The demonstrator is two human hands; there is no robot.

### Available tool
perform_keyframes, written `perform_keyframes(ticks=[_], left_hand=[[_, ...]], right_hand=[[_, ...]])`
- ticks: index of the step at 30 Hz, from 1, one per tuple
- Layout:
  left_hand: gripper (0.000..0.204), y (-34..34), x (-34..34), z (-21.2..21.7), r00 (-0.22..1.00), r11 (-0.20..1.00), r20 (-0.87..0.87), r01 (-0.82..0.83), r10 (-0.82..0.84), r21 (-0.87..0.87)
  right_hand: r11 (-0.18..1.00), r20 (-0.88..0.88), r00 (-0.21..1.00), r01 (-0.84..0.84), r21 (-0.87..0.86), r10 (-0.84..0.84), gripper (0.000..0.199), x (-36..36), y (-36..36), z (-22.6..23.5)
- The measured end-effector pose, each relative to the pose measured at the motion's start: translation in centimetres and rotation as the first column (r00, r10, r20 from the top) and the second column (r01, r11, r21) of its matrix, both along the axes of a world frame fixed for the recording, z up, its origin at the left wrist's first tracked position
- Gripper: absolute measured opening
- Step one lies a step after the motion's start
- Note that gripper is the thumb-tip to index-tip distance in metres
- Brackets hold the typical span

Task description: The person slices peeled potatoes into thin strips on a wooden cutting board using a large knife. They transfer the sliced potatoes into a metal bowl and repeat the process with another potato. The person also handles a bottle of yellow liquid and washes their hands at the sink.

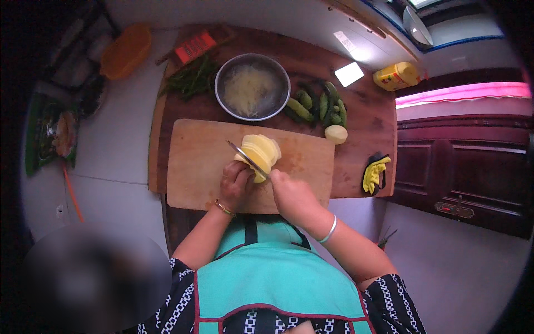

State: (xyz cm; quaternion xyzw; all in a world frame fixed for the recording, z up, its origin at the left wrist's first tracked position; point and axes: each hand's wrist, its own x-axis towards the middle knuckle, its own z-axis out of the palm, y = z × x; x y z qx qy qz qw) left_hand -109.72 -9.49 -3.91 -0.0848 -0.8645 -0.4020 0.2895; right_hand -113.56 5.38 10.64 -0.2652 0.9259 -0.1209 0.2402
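Note:
A peeled yellow potato, partly cut into thin slices (pixel 261 149), lies on the wooden cutting board (pixel 194 161). My right hand (pixel 295 195) is closed around the handle of a kitchen knife (pixel 247 158), its blade slanting up and left across the potato. Close to the blade, my left hand (pixel 236 182) bends its fingers against the near-left side of the potato and holds it; its fingertips are partly hidden. Beyond the board stands a metal bowl (pixel 218 96) with pale shreds in it. A whole peeled potato (pixel 336 134) sits at the board's far right corner.
Green cucumber-like vegetables (pixel 322 106) lie right of the bowl, leafy greens (pixel 194 78) to its left beside a red package (pixel 194 47). Farther right are a white rectangular object (pixel 349 74), a yellow bottle (pixel 396 76) and a yellow-and-black cloth item (pixel 376 173) near the table's edge.

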Motion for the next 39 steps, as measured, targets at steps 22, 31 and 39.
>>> perform_keyframes(ticks=[22,31,39], left_hand=[[0.025,-0.2,0.4,0.3,0.999,1.0,0.037,0.002,-0.002,-0.008],[0.025,-0.2,0.3,-0.1,0.999,0.999,0.033,-0.013,0.014,-0.043],[0.023,-0.1,0.4,-0.4,1.0,1.0,0.012,0.009,-0.008,-0.017]], right_hand=[[0.998,-0.022,0.999,0.031,-0.054,-0.032,0.016,0.4,0.3,0.9],[1.0,0.012,1.0,0.012,-0.021,-0.012,0.016,0.1,0.7,1.7],[0.993,0.028,0.995,0.095,-0.073,-0.094,0.017,0.3,0.0,-6.0]])
